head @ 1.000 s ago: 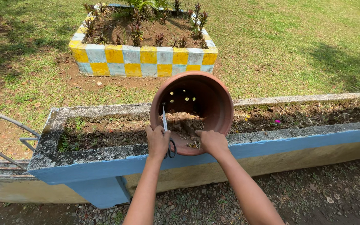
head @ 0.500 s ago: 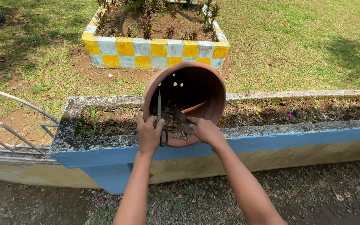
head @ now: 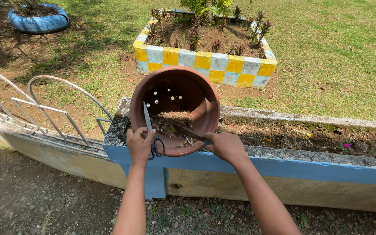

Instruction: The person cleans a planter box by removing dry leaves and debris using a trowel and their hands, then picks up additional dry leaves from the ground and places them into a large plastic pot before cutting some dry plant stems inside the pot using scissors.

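Left hand (head: 139, 145): grip closed around the near rim of a terracotta pot (head: 175, 111), the handles of a pair of scissors (head: 152, 135) pinched in the same fist, blades pointing up along the pot's inner wall.

Right hand (head: 226, 146): grip pressed together around the handle of a dark-bladed knife or small trowel (head: 188, 132) (which of the two cannot be told); its tip reaches leftward into the pot.

Terracotta pot: tipped on its side, mouth toward the person, resting on the blue-painted edge of a concrete planter trough (head: 283, 163), between the two hands. Drain holes show in its base; a clump of dry soil and roots (head: 172, 123) lies just beyond the blade tip.

Beyond the pot: a yellow-and-white chequered planter box (head: 205, 65) on the grass. Far left of the left hand: a bent metal rail (head: 44, 113); a blue tyre planter (head: 40, 21) well apart.

Risks, as judged: the pot is balanced on a narrow ledge and held at the rim by one already-burdened hand, so a hard pry could roll it off. The open scissor blades sit near the working blade and fingers.
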